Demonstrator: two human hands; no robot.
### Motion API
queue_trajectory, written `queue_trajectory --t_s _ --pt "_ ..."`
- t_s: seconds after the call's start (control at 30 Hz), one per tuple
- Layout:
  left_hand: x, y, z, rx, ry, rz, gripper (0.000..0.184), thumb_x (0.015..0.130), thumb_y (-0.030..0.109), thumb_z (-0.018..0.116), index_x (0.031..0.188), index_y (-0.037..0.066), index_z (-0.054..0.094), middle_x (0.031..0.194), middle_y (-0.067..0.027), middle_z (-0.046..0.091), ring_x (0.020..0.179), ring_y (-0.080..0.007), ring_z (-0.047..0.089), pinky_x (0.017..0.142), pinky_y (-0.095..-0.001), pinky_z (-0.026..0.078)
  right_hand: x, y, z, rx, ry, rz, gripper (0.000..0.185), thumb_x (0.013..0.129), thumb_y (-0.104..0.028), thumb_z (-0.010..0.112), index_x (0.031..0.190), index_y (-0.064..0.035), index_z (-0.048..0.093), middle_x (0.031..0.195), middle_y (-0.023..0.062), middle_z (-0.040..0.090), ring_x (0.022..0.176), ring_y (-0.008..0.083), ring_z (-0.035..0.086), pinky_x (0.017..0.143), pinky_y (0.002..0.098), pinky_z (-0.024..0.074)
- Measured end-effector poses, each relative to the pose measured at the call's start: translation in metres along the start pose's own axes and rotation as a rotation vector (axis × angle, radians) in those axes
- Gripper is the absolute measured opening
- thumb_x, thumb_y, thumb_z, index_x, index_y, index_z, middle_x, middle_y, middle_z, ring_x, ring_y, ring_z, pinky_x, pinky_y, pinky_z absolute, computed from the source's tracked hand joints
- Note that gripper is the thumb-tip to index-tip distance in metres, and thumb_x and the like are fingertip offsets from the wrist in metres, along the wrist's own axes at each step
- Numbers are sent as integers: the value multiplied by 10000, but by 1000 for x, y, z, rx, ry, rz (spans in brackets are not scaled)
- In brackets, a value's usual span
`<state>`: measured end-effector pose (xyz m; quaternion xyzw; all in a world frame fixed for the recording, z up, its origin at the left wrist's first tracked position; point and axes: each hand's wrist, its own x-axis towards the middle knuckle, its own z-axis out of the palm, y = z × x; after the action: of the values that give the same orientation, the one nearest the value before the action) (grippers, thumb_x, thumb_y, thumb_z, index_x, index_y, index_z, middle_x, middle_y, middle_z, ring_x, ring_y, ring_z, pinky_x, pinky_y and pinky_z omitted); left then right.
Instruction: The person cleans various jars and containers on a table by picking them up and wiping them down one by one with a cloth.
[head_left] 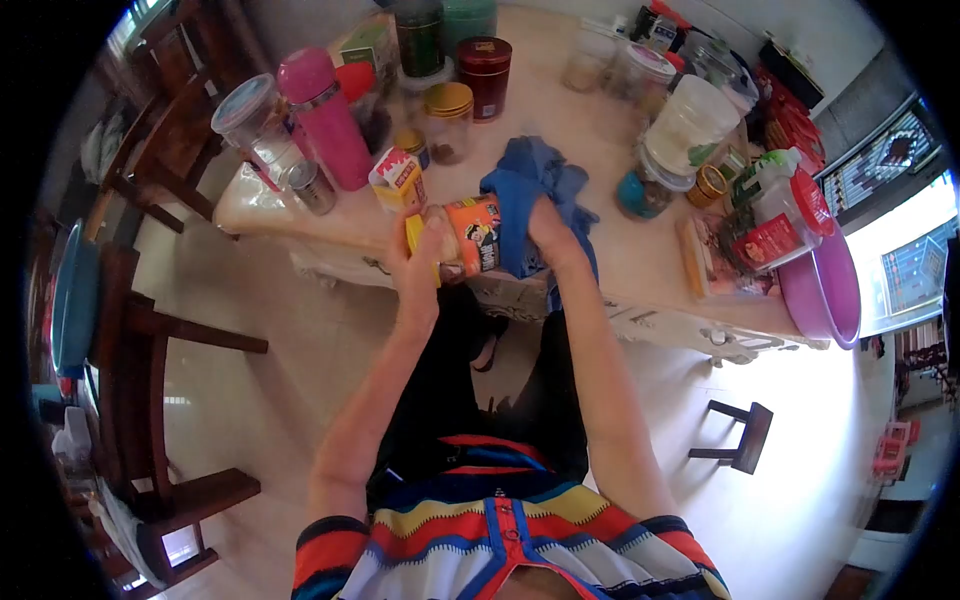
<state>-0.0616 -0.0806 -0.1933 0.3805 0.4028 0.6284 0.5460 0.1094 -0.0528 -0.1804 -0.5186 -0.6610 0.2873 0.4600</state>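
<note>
My left hand (422,248) is closed around a plastic jar (472,235) with an orange label and a yellow lid. The jar lies tilted on its side, lid toward the left, above the table's near edge. A blue cloth (517,205) is bunched in my right hand (546,226) and pressed against the jar's bottom end. Part of the cloth trails over the tabletop; my right fingertips are hidden in it. Just beyond my left hand stands a small yellow and white carton (398,180).
On the table (630,265), a pink thermos (328,125), a red tin (485,80) and a gold-lidded jar (448,125) stand at the back left. Several containers crowd the right, near a purple basin (825,285). A wooden stool (745,440) sits on the floor.
</note>
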Motion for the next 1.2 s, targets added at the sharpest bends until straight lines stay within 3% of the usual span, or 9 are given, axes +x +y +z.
queue_trajectory --t_s 0.1,0.3,0.5,0.6,0.9,1.0,1.1,1.17,1.2 --pt "-5 -2 3 -15 38 -18 387 867 213 631 1177 17 507 1097 -64 513 1002 -132 488 859 -268 409 -12 16 13 521 87 405 264 898 -146 492 1083 21 580 1040 153 621 939 259 575 845 337 437" --pt "-6 3 8 -32 51 7 383 869 224 633 1164 15 504 1076 -67 507 972 -130 487 852 -266 411 -58 23 33 98 333 -7 383 943 -194 469 1264 15 469 1238 124 533 1122 227 507 985 313 365" --pt "3 4 14 -55 107 -33 348 854 211 655 1112 15 528 1013 -55 527 920 -128 502 814 -258 426 -89 22 53 -592 418 -318 324 873 -43 487 1187 37 486 1254 230 470 1186 370 436 1024 416 317" --pt "4 4 11 3 66 -2 347 849 208 658 1115 22 534 1019 -56 531 927 -127 500 813 -263 428 -72 17 48 -652 459 -457 321 901 -64 435 1199 50 470 1245 216 476 1167 373 448 984 402 360" --pt "-10 6 17 55 91 52 407 848 244 652 1164 20 527 1091 -60 513 964 -139 493 844 -264 406 -23 57 32 -312 40 128 264 842 -27 487 1089 44 545 1006 218 568 982 388 540 857 418 431" --pt "-16 4 23 31 97 81 407 837 207 661 1159 19 499 1100 -84 494 980 -175 502 865 -298 405 -35 22 28 -542 221 145 215 791 -1 497 989 41 569 919 224 580 888 405 548 782 430 443" --pt "-18 -5 28 319 12 387 464 816 205 676 1191 12 482 1131 -133 458 1033 -222 474 899 -339 387 -44 40 18 -90 675 -172 81 687 -15 565 742 19 613 831 212 596 655 343 538 599 432 394" --pt "-20 8 37 420 -59 395 513 793 212 691 1215 14 476 1139 -173 440 1070 -272 447 922 -368 370 -58 76 9 -945 505 -212 123 729 -30 563 820 42 604 821 215 594 719 351 547 623 429 407" --pt "-19 11 40 418 -65 399 513 793 212 691 1215 14 476 1139 -173 440 1070 -272 447 922 -368 370 -54 57 2 -766 469 -105 157 757 -29 546 884 46 599 840 213 593 771 356 544 658 437 411"
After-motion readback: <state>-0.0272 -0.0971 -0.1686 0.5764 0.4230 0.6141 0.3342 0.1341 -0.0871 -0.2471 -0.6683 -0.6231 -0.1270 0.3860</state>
